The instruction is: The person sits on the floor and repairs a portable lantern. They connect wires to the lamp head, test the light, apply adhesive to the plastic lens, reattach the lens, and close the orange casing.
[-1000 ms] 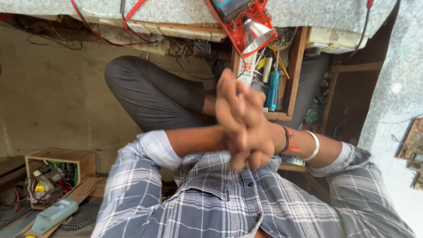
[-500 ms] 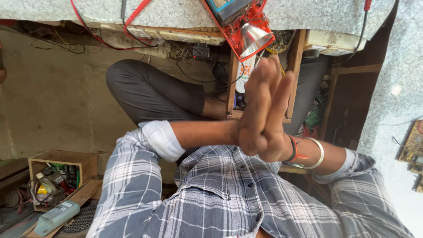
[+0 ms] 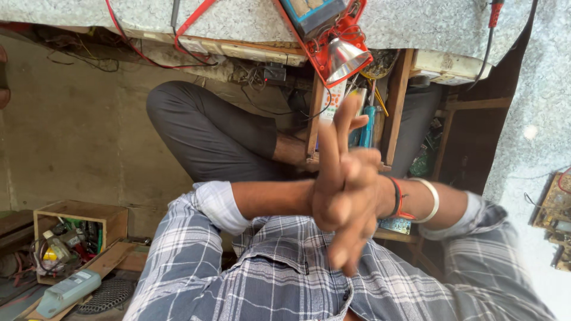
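Observation:
My left hand (image 3: 329,205) and my right hand (image 3: 367,178) are pressed palm against palm in front of my chest, above my checked shirt (image 3: 267,279). Neither holds anything. Some fingers point up toward the bench, others point down, and they are spread. My left sleeve is rolled up. My right wrist wears a silver bangle (image 3: 432,200) and a red and black band (image 3: 397,198). Behind the hands is my bent knee in dark trousers (image 3: 208,137).
A stone worktop (image 3: 238,21) runs along the top, with a red lamp and meter (image 3: 333,41) and red leads. Below it is an open wooden drawer of tools (image 3: 363,119). A wooden box of parts (image 3: 77,235) stands lower left, circuit boards (image 3: 556,205) at right.
My joined hands have turned and slid against each other. The fingers were interlaced, then flat and upright, and now cross with some pointing up and some down.

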Demonstrator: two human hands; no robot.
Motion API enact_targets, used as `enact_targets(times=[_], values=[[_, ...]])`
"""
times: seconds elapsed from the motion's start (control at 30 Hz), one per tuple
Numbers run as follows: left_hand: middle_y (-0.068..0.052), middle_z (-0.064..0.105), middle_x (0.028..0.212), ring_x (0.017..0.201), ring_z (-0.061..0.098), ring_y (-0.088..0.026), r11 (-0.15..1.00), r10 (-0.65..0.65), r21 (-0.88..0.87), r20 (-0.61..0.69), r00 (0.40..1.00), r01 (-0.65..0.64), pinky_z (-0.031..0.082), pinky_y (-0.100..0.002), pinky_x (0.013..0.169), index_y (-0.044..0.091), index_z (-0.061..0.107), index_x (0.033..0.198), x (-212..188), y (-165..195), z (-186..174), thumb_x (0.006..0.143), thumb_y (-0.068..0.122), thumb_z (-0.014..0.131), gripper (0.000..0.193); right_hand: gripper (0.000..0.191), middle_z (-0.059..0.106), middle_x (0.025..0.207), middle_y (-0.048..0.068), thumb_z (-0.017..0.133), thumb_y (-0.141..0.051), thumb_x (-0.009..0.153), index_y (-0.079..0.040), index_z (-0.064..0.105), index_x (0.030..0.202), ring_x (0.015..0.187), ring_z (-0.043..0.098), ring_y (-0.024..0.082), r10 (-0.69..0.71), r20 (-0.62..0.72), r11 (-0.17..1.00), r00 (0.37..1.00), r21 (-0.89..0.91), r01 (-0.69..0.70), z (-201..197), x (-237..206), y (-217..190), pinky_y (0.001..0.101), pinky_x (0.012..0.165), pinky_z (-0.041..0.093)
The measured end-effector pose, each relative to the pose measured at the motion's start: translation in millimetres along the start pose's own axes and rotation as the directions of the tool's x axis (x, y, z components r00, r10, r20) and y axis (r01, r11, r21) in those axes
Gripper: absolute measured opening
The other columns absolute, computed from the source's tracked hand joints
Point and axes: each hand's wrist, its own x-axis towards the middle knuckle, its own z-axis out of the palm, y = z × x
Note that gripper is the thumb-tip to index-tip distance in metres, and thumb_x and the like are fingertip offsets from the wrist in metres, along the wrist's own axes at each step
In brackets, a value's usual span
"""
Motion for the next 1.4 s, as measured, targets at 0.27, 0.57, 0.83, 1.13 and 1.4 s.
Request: enact_targets(times=[0.27,0.57,0.83,1.13,1.4], values=[[-0.005,0.013,0.174,0.151,0.029,-0.02,0.964,0.261,-0.078,0.119,0.958,-0.253,0.033,-0.035,0.115,0.015,0.01,0.168,34,-36,-9,0.095,0.077,0.041,0.101,0.081,0.044,0.155,0.013,0.03,-0.067,0.108,-0.007,0.029,0.162,0.137,0.041,0.025,0.902,-0.316,0.323,0.293,0.946,0.026,-15,21,7,0.039,0.118,0.032],[-0.017,0.019,0.172,0.153,0.025,-0.03,0.321,-0.412,-0.946,-0.18,0.893,-0.043,0.032,-0.043,0.123,0.004,0.016,0.168,62,-3,-12,0.105,0.072,0.029,0.093,0.061,0.06,0.139,0.009,0.053,-0.056,0.109,-0.008,0.053,0.146,0.121,0.057,0.021,0.712,-0.586,0.702,0.386,0.607,-0.374,-21,34,4,0.0303,0.095,0.045],[-0.018,0.035,0.167,0.148,0.039,-0.035,0.514,-0.356,-0.857,-0.244,0.902,-0.03,0.043,-0.044,0.118,0.004,0.026,0.159,70,-7,-26,0.104,0.069,0.021,0.086,0.044,0.071,0.118,0.024,0.081,-0.03,0.087,0.006,0.071,0.11,0.12,0.066,0.037,0.556,-0.105,0.758,0.825,-0.342,-0.555,-41,72,-13,0.0462,0.099,0.056],[-0.017,0.052,0.152,0.141,0.054,-0.031,0.572,-0.325,-0.812,-0.097,0.941,0.114,0.046,-0.04,0.119,0.0,0.041,0.154,53,-31,-33,0.127,0.053,0.025,0.061,0.038,0.074,0.091,0.01,0.057,-0.029,0.12,0.004,0.071,0.106,0.071,0.069,0.015,0.674,-0.575,0.623,0.465,0.102,-0.776,-37,27,-1,0.02,0.064,0.052],[-0.007,0.029,0.165,0.15,0.032,-0.019,0.587,-0.327,-0.761,0.09,0.941,0.276,0.027,-0.034,0.126,0.007,0.028,0.163,61,-17,-31,0.118,0.056,0.032,0.067,0.055,0.05,0.136,0.027,0.057,-0.029,0.108,0.012,0.042,0.14,0.102,0.053,0.023,0.62,-0.538,0.512,0.572,-0.274,-0.814,-13,11,17,0.0344,0.09,0.047]])
